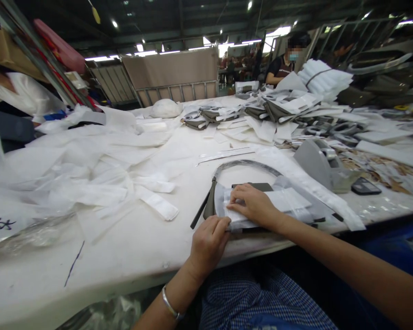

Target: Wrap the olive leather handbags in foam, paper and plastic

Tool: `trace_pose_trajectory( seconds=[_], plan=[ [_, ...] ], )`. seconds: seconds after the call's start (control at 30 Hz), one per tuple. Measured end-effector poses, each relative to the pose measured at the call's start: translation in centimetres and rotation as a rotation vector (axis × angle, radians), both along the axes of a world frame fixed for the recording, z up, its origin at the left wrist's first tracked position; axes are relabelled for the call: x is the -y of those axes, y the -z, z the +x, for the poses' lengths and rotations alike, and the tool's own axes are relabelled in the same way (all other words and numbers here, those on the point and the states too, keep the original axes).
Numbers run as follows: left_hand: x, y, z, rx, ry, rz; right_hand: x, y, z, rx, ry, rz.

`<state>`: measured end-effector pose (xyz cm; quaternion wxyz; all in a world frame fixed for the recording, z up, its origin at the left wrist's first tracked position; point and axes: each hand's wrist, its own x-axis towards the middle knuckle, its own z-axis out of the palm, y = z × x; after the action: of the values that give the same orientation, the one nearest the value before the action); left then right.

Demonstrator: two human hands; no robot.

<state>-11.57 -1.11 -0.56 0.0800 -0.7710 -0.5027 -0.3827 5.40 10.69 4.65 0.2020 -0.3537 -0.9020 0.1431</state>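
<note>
A dark handbag (pixel 210 201) with a wrapped, arched grey handle (pixel 245 163) lies on the white table in front of me. White, partly see-through wrapping (pixel 289 201) covers most of its body. My left hand (pixel 209 240) is closed at the bag's near left corner, its fingers pinching the edge of the wrapping. Over the middle of the bag is my right hand (pixel 251 204), fingers curled down onto the white wrapping. Its fingertips are bent together, and what lies between them is too small to make out.
Loose white sheets and plastic bags (pixel 103 178) spread over the left of the table (pixel 124 266). A tape dispenser (pixel 318 162) and a phone (pixel 365 186) lie to the right. Several wrapped bags (pixel 278 110) are heaped farther back. A masked co-worker (pixel 278 68) is across the table.
</note>
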Motion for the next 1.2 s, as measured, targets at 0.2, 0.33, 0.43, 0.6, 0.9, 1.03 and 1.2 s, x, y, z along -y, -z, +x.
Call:
trace_pose_trajectory(
  seconds=[0.2, 0.33, 0.43, 0.6, 0.9, 1.03, 1.2],
  plan=[
    [0.1, -0.5, -0.2, -0.097, 0.052, 0.026, -1.3, -0.2, -0.5, 0.055, 0.027, -0.204],
    [0.3, -0.8, 0.0, -0.202, -0.011, 0.008, -2.1, -0.4, -0.8, 0.119, 0.042, -0.222],
    [0.3, -1.0, 0.3, -0.277, -0.023, -0.008, -1.9, -0.3, -0.9, 0.072, 0.05, -0.185],
    [0.3, -1.3, 0.4, -0.349, -0.053, -0.011, -1.0, -0.9, 0.7, -0.066, 0.042, -0.09],
    [-0.7, -0.1, -0.5, -0.434, -0.005, 0.121, -7.2, -5.6, 20.4, -0.217, 0.748, 0.067],
    [-0.5, 0.0, 0.9, -0.41, 0.003, 0.146, -11.3, -6.3, 26.1, -0.197, 0.894, -0.093],
    [-0.4, -0.2, 1.8, -0.416, -0.007, 0.18, -13.8, -5.5, 26.7, -0.272, 0.875, -0.368]
  ],
)
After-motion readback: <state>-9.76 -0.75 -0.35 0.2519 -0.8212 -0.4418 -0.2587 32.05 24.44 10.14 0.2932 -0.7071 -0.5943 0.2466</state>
